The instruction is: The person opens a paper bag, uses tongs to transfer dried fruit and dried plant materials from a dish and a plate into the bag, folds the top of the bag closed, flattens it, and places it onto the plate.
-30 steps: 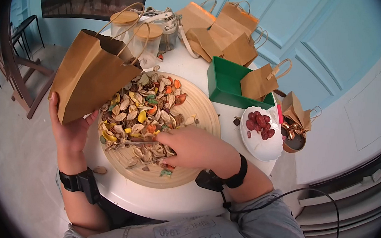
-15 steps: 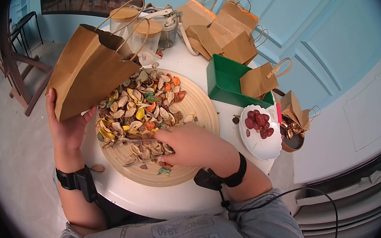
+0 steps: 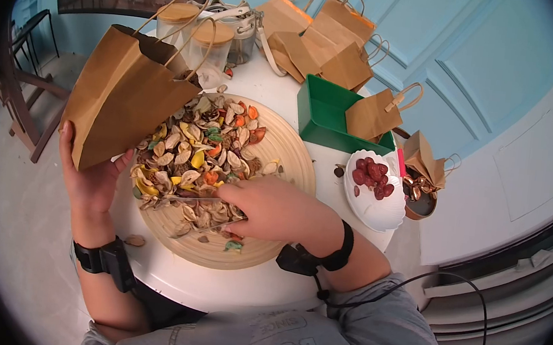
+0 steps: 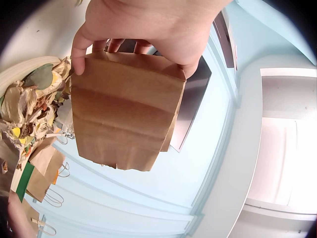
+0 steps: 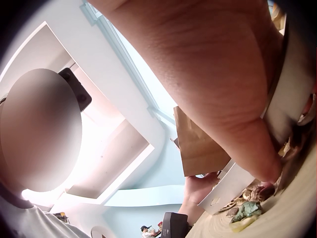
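The left hand (image 3: 90, 183) grips a brown paper bag (image 3: 122, 99) from beneath, thumb and fingers around its base. The bag is tilted, its open mouth and handles toward the jars; its bottom (image 4: 129, 94) fills the middle of the left wrist view. Dried petals and pods (image 3: 190, 157) are heaped on a round wooden tray (image 3: 293, 140). Low over the tray's near part, the right hand (image 3: 279, 210) grips a clear, thin-walled container (image 3: 201, 215) with petals in it. The fingertips are partly hidden among the petals. A pale wall of it (image 5: 230, 188) shows in the right wrist view.
Behind the tray stand wooden-lidded jars (image 3: 213, 41) and several paper bags (image 3: 338, 34). To the right are a green box (image 3: 320, 113) with a small bag (image 3: 373, 115), a white dish (image 3: 380, 214) of red fruit (image 3: 374, 176), and a round container (image 3: 421, 204). One petal (image 3: 135, 240) lies near the table's edge.
The bag and left hand sit slightly farther left and higher in the head view, where the tray and table have also shifted a little left. Both hands keep their hold.
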